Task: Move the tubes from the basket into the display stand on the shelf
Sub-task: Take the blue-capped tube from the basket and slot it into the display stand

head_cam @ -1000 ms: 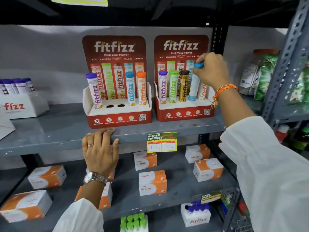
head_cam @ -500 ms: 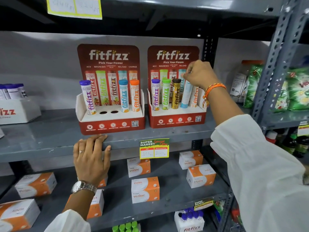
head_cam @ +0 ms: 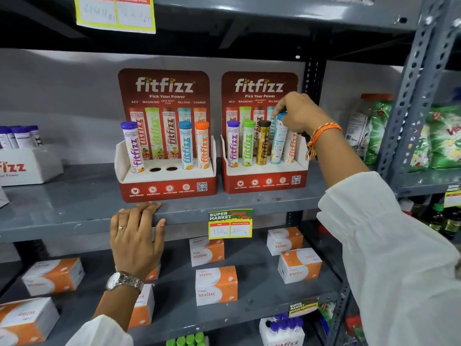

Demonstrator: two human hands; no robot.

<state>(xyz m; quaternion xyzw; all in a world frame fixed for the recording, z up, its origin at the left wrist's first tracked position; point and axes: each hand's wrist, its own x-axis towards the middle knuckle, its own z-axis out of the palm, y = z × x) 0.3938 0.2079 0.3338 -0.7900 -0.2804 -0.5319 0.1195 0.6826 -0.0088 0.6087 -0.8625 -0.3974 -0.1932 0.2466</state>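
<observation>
- My right hand [head_cam: 298,112] grips the blue tube's [head_cam: 279,141] cap, hiding it; the tube sits tilted in the right stand [head_cam: 264,182].
- My left hand [head_cam: 136,237] lies flat, empty, on the shelf [head_cam: 62,211] edge.
- No basket in view.

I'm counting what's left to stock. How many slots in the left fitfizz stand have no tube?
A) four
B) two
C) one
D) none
B: the left stand shows two open holes in the middle, between the purple tube and the blue tube, with an orange tube at the end.
</observation>
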